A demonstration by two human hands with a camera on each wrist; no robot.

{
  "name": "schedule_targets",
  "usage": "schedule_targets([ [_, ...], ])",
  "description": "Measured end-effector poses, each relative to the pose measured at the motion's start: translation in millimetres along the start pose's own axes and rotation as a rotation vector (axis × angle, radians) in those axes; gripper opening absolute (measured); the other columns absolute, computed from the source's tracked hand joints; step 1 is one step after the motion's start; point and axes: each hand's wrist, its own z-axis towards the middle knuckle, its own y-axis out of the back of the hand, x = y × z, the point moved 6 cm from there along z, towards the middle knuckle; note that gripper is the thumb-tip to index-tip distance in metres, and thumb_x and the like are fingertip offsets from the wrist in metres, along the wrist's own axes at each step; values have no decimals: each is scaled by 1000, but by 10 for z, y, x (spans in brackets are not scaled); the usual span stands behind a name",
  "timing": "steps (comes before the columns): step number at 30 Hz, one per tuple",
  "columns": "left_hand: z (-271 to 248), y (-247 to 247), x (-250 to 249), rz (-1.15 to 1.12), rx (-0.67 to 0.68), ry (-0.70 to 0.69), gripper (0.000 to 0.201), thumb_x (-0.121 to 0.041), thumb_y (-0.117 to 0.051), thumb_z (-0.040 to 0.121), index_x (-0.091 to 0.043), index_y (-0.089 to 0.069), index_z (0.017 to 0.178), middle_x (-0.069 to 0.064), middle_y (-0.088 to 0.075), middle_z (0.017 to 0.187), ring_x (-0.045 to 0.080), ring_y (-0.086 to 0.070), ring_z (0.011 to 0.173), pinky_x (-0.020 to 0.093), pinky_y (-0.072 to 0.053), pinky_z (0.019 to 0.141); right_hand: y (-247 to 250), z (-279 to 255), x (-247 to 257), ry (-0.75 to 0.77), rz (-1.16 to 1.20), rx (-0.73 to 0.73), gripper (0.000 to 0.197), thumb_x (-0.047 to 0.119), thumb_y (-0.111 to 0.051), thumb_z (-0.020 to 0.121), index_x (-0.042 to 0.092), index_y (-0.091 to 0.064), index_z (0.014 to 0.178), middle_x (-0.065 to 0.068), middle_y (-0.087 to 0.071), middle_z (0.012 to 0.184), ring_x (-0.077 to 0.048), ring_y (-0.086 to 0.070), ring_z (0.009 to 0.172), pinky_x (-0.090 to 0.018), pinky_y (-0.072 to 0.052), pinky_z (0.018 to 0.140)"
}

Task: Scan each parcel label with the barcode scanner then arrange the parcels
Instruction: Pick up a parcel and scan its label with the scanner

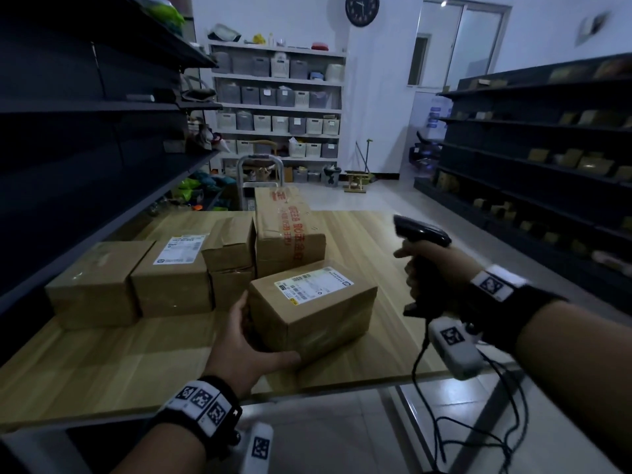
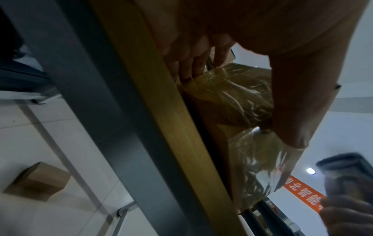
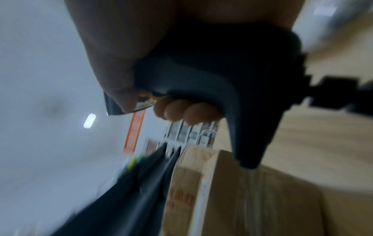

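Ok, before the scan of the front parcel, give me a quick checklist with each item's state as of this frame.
1. Right hand grips the scanner: ok.
2. Left hand steadies the front parcel, fingers round its near corner: ok.
3. Label faces up, uncovered: ok.
4. Scanner aimed at the label: not ok; its head sits to the right of the parcel, pointing leftward above it.
5. Cable free of the table: ok, it hangs off the edge.
6. Scanner powered on: cannot tell.
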Motion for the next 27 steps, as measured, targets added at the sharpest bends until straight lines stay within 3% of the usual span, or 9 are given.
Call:
schedule_targets([
  [3, -3, 1, 27, 43, -4, 16, 173, -38, -113, 28, -41, -18, 173, -22, -47, 148, 13, -45, 146, 50, -44, 123, 206, 101, -466, -35, 283, -26, 47, 41, -73, 96, 7, -67, 128, -7, -58, 72, -22, -56, 57, -34, -52, 57],
  [9, 25, -42, 62, 175, -34, 38, 182, -54, -113, 18, -46, -16, 171, -16, -45, 164, 18, -44, 154, 54, -42, 126, 600, 199, -1078, -84, 522, -143, 40, 48, -77, 91, 13, -72, 110, -8, -59, 78, -26, -61, 61, -38, -58, 61],
  [12, 22, -53, 64, 208, -39, 39, 183, -56, -112, 17, -45, -15, 172, -10, -45, 168, 19, -44, 154, 54, -42, 126, 659, 211, -1191, -44, 609, -131, 47, 46, -81, 82, 10, -74, 111, -8, -61, 78, -25, -63, 66, -40, -61, 69],
  [14, 18, -56, 60, 237, -44, 39, 183, -59, -111, 15, -43, -16, 172, -9, -46, 167, 19, -45, 152, 52, -42, 125, 680, 234, -1218, -6, 650, -119, 52, 49, -82, 76, 11, -74, 110, -8, -62, 78, -24, -66, 68, -41, -61, 73],
  [19, -31, -143, -13, 275, -57, 47, 182, -61, -109, 17, -38, -14, 171, -5, -44, 168, 20, -46, 151, 50, -43, 124, 709, 230, -1235, -18, 670, -171, 41, 54, -72, 94, 14, -75, 104, -7, -65, 75, -24, -68, 69, -44, -59, 82],
  [22, -71, -264, -61, 281, -61, 67, 177, -57, -111, 24, -41, -11, 168, -6, -43, 168, 23, -47, 151, 54, -45, 123, 704, 245, -1270, -54, 634, -188, 45, 58, -75, 91, 14, -76, 100, -6, -64, 72, -23, -66, 66, -43, -60, 78],
  [24, -118, -392, -118, 280, -87, 86, 176, -56, -110, 25, -46, -6, 166, -8, -42, 166, 23, -47, 147, 57, -46, 121, 710, 275, -1286, -51, 615, -220, 50, 57, -74, 92, 9, -76, 106, -8, -63, 70, -23, -65, 62, -42, -59, 74],
  [27, -171, -704, -314, 336, -166, 29, 174, -61, -109, 26, -64, 2, 160, 1, -32, 175, 28, -42, 156, 59, -40, 126, 715, 297, -1293, -54, 615, -241, 53, 55, -73, 94, 5, -74, 113, -8, -62, 67, -23, -63, 61, -44, -58, 78],
])
